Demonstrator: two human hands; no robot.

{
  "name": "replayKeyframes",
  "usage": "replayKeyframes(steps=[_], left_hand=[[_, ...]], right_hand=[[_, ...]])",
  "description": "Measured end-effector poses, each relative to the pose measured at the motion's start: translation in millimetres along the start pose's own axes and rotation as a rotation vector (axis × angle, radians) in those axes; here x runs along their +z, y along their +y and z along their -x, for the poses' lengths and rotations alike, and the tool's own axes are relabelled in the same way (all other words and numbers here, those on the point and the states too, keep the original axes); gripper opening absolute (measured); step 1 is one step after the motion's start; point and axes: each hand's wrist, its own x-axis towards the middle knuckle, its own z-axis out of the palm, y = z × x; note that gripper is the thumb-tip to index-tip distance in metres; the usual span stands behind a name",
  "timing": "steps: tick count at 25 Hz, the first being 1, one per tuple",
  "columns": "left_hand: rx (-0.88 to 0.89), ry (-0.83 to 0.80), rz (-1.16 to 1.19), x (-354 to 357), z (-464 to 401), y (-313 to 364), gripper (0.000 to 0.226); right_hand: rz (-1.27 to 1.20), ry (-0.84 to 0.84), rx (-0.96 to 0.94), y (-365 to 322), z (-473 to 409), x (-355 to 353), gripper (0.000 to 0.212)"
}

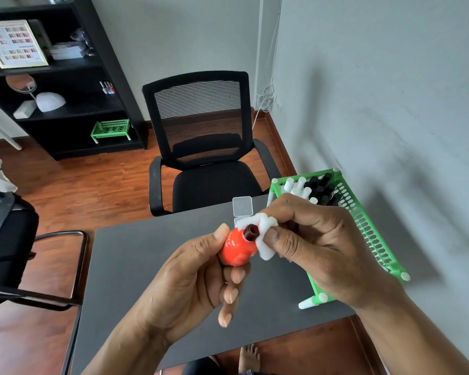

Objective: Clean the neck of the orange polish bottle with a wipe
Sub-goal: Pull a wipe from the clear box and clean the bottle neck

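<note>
The left hand (192,277) is wrapped around the orange polish bottle (237,249), thumb pressed on its upper left side and the fingers curled under its base, holding it above the desk (136,266) near the middle of the frame. The bottle is tilted so its dark, uncapped neck (251,232) points up and to the right. Right against that neck sits a white wipe (263,236), pinched in the right hand (317,247), whose thumb and fingertips bunch the wipe around the right side of the neck; the wipe touches the threads and the bottle's shoulder. Just behind the wipe, a small clear box (242,206) lies on the desk. To the right of the frame, partly behind the right hand, a green rack (363,220) holds black-capped and white-capped bottles. Beyond the desk, upper centre, stands a black mesh office chair (201,142).
</note>
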Motion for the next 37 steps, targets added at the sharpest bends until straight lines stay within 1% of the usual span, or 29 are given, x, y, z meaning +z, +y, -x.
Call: replayKeyframes(steps=[2, 4, 7, 9, 12, 15, 16, 19, 22, 25, 27, 31, 34, 37], left_hand=[[-0.004, 0.062, 0.018, 4, -3, 0, 0.043], [0.028, 0.142, -0.010, 7, -5, 0, 0.047], [0.051, 0.231, -0.081, 6, -2, 2, 0.057], [0.051, 0.207, -0.116, 4, 3, 5, 0.056], [0.034, 0.160, -0.103, 1, 10, 9, 0.061], [-0.007, 0.129, -0.122, 4, 7, 11, 0.045], [-0.034, 0.127, -0.113, 5, 5, 12, 0.044], [-0.114, 0.123, -0.024, 6, -1, 15, 0.049], [-0.182, 0.107, 0.011, 3, -4, 17, 0.050], [-0.211, 0.110, 0.052, 1, -5, 14, 0.053], [-0.171, 0.150, 0.067, 0, -7, 8, 0.051], [0.000, 0.337, 0.043, 5, -15, -8, 0.037], [0.149, 0.441, 0.023, 7, -23, -19, 0.026], [0.262, 0.506, 0.016, 6, -26, -25, 0.031]], right_hand=[[-0.016, 0.022, -0.003, 3, 0, 3, 0.011], [-0.023, 0.058, 0.007, 8, 2, 4, 0.009], [0.001, 0.092, 0.036, 14, 5, 5, 0.014], [0.017, 0.105, 0.045, 16, 6, 6, 0.015], [0.014, 0.096, 0.048, 16, 5, 7, 0.015], [0.002, 0.081, 0.036, 14, 3, 8, 0.012], [0.000, 0.080, 0.033, 14, 2, 7, 0.013], [-0.001, 0.076, 0.040, 15, 0, 4, 0.018], [-0.012, 0.054, 0.060, 18, -2, 2, 0.023], [-0.048, 0.039, 0.119, 23, -2, 3, 0.027], [-0.055, 0.088, 0.183, 29, -1, 6, 0.028], [-0.097, 0.254, 0.272, 34, -1, 17, 0.022], [-0.119, 0.342, 0.311, 35, -2, 23, 0.028], [-0.204, 0.386, 0.369, 36, -1, 29, 0.028]])
